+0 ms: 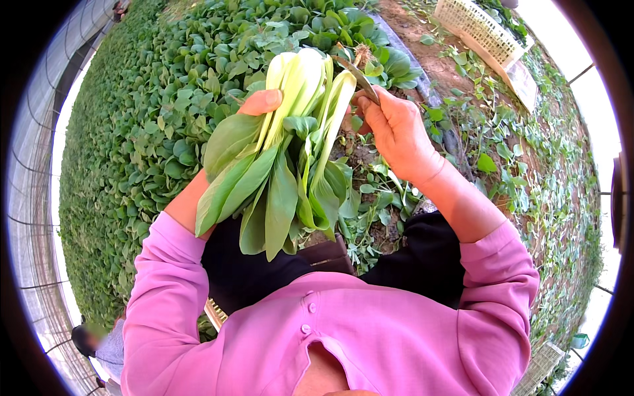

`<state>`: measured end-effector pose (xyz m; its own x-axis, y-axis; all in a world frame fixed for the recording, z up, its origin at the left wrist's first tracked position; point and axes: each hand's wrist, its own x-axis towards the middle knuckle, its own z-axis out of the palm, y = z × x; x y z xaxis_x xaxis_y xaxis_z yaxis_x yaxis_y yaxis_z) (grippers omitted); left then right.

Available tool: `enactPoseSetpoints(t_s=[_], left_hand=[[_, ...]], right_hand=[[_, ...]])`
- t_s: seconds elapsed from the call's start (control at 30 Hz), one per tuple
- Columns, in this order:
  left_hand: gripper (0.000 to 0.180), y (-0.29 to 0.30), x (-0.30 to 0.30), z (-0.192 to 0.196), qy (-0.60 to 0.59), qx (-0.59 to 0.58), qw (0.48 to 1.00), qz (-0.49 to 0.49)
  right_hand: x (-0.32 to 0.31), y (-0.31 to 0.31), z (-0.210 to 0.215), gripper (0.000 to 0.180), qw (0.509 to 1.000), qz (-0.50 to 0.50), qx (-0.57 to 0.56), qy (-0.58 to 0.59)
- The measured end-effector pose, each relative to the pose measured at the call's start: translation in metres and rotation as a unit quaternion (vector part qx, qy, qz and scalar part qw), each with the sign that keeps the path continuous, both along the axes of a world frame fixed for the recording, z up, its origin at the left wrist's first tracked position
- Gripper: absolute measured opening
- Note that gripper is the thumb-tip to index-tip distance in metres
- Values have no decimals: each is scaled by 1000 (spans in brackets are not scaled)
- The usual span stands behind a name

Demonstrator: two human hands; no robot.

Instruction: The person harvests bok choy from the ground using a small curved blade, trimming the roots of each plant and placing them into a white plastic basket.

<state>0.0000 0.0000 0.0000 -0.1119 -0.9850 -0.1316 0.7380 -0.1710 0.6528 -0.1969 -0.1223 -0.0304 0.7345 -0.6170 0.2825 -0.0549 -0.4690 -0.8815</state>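
Note:
Several heads of bok choy [300, 92] are bunched in my left hand [259, 103], pale stalks up and broad green leaves hanging down. Only the thumb side of that hand shows, wrapped round the stalks; its other fingers are behind them. My right hand [399, 132] is closed on a small knife [357, 78], whose dark, narrow blade points up and left. The blade lies across the base of the rightmost head, just below its brown roots [362, 54]. Whether the fingers of my right hand also touch that head, I cannot tell.
Dense rows of leafy greens [139, 125] grow ahead and to the left. Cut leaves litter the soil [522, 158] on the right, with a pale plastic crate [481, 33] beyond. Another crate [541, 369] is at the lower right. Another person [109, 346] is at the lower left.

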Motion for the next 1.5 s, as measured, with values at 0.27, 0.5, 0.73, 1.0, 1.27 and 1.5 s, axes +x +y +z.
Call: enactPoseSetpoints(t_s=[0.27,0.5,0.73,1.0,1.27,1.5], left_hand=[[77,-1,-13,11,18,-27,998,-51],[93,-4,0,-6,25,-69,988,-136],[69,0,-1,3,-36,-9,999,15],[53,60,62,57,-7,-258,952,163],[60,389,149,29,-609,305,613,400],[64,497,47,-32,-730,433,514,121]], right_hand=[[4,-3,-14,9,988,-41,-136,-62],[-5,-36,-52,27,878,-88,208,423],[-31,-60,-47,26,928,-26,277,246],[-8,-71,-47,26,938,67,74,332],[-15,-87,-89,27,901,62,93,419],[44,-58,-109,28,860,179,-76,472]])
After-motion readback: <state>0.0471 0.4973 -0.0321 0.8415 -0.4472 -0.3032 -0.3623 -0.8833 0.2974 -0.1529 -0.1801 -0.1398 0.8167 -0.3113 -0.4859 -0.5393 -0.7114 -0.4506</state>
